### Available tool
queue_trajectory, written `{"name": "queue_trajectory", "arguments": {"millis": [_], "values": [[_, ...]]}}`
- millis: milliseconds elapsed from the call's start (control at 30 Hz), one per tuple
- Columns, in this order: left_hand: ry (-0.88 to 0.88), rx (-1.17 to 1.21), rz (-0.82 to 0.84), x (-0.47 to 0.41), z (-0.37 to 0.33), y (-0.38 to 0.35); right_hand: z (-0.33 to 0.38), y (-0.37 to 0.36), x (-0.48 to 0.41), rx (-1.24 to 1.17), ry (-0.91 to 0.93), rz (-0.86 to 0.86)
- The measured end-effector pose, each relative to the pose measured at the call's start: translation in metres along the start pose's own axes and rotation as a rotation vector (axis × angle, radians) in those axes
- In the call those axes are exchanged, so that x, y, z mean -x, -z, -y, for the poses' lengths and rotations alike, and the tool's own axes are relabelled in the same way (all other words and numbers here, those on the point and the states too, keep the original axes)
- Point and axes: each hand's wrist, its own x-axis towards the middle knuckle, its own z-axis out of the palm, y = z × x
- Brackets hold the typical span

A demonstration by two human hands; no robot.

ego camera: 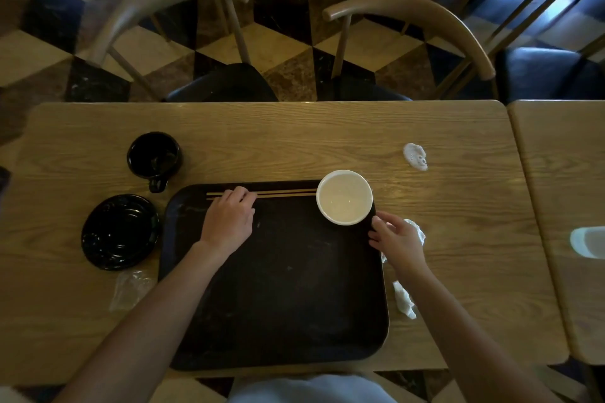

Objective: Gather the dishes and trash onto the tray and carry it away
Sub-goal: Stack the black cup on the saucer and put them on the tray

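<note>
**Handling notes: tray loading partly done, loose items remaining**

Landmark: the dark rectangular plastic tray (278,288) lying on the light wooden table (327,127).

Your left hand (227,219) is resting on the pair of thin wooden chopsticks (281,194) along the tray's far edge; fingers are lying over them, half closed, and I cannot tell whether they are pinching. Your right hand (397,240) is hovering open at the tray's right rim, gripping nothing.

The round white ceramic bowl (344,197) is sitting at the tray's far right corner, overhanging the rim. Probably rigid, breakable, smooth-glazed: nudge it inward by the wall.

Left of the tray: the glossy black mug (154,154) (take it by its handle, which is pointing toward you) and the round black shallow plate (120,232) (likely slick; lift it at the rim). The clear crumpled plastic wrapper (131,288) is light and limp.

Right of the tray: three crumpled white paper napkins (415,156) (417,229) (404,299), soft and nearly weightless; pinch each anywhere.

Loaded, the tray is probably going to want both hands on opposite short sides, kept level.
</note>
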Motion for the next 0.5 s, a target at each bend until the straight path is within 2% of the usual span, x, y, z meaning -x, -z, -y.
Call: {"name": "queue_trajectory", "arguments": {"millis": [200, 367, 500], "values": [[0.152, 0.095, -0.064, 0.036, 0.002, 0.009, 0.006, 0.014, 0.014, 0.155, 0.150, -0.019], [0.352, 0.251, -0.129, 0.080, 0.020, 0.022, 0.027, 0.004, 0.033, 0.403, 0.453, -0.081], [0.484, 0.362, -0.174, 0.116, 0.049, 0.036, 0.054, -0.026, 0.050, 0.494, 0.574, 0.034]]}}
